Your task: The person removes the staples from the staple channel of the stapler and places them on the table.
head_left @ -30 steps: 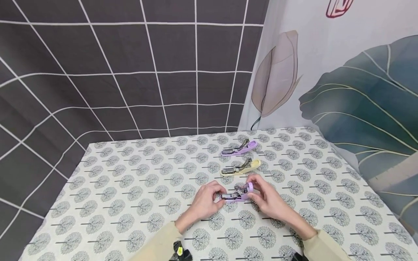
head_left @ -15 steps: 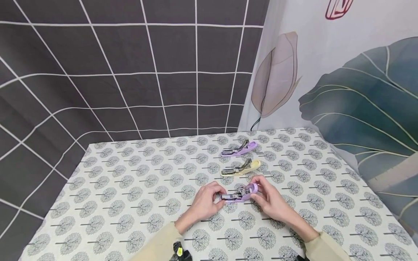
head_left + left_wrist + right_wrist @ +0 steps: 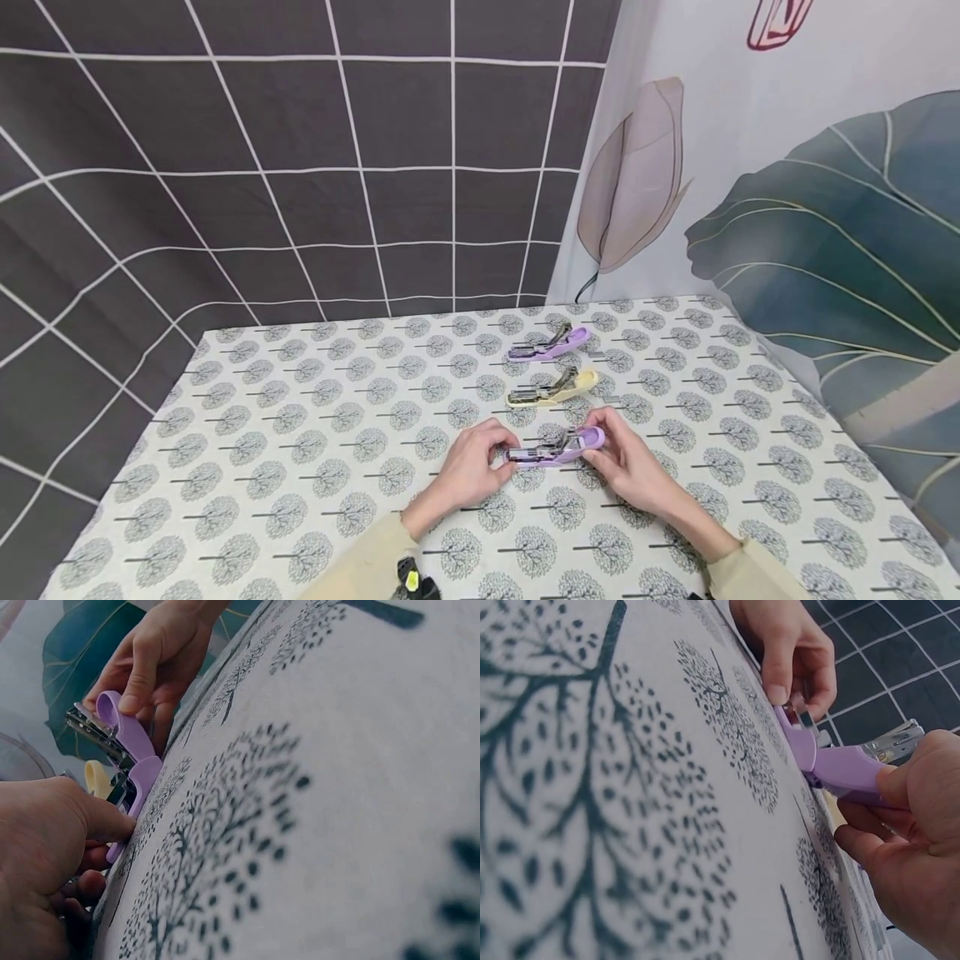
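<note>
A purple stapler (image 3: pixel 568 452) lies folded wide open between both hands on the patterned cloth, its metal parts exposed. Thumb and fingers of my left hand (image 3: pixel 472 460) pinch the base end at its left. At the right end, my right hand (image 3: pixel 628 467) grips the raised purple cover between thumb and fingers. The right wrist view shows the right thumb pressing the side of the purple cover (image 3: pixel 847 769), with a silvery metal strip (image 3: pixel 896 742) sticking out beside it. Part of the base is hidden behind the left fingers in the left wrist view.
Just beyond the hands lies an opened yellow stapler (image 3: pixel 583 382), and behind that another opened purple stapler (image 3: pixel 573 338), both pointing the same way. The tree-print cloth (image 3: pixel 300 467) covers the table. A dark gridded curtain (image 3: pixel 300 208) hangs along the back.
The purple stapler's cover has swung right and lower, so the stapler is spread wider. My right hand has moved slightly right with it; my left hand stays at the base.
</note>
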{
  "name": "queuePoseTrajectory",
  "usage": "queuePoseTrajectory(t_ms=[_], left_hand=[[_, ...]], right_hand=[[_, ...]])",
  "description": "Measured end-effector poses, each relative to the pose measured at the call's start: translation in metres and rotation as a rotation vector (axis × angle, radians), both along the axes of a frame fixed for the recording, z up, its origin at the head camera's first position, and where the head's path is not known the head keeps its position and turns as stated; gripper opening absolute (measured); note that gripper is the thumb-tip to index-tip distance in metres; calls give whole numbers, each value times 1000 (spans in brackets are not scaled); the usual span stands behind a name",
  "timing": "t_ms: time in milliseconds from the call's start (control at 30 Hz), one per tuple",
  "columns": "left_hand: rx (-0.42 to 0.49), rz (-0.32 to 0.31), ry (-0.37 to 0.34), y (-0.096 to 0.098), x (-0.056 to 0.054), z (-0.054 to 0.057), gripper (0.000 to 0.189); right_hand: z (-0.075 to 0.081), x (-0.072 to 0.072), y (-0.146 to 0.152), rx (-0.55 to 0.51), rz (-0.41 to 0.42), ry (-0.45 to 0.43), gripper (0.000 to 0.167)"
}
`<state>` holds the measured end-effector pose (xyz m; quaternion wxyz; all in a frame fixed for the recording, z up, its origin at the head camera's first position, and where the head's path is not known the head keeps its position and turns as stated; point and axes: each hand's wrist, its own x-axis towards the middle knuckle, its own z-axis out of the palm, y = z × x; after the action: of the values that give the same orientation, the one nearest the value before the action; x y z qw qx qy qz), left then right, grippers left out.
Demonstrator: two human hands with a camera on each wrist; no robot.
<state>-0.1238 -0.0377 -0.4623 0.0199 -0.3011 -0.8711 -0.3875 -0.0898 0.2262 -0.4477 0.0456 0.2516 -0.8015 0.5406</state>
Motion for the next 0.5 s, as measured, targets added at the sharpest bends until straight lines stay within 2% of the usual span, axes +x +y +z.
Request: queuePoseTrajectory(t_ms=[233,500], left_hand=[[6,-1,2,0,0,-1,23],[10,-1,4,1,0,0,23]], right_hand=[[-4,2,4,3,-11,-26,31],[-5,2,6,45,-43,4,34]])
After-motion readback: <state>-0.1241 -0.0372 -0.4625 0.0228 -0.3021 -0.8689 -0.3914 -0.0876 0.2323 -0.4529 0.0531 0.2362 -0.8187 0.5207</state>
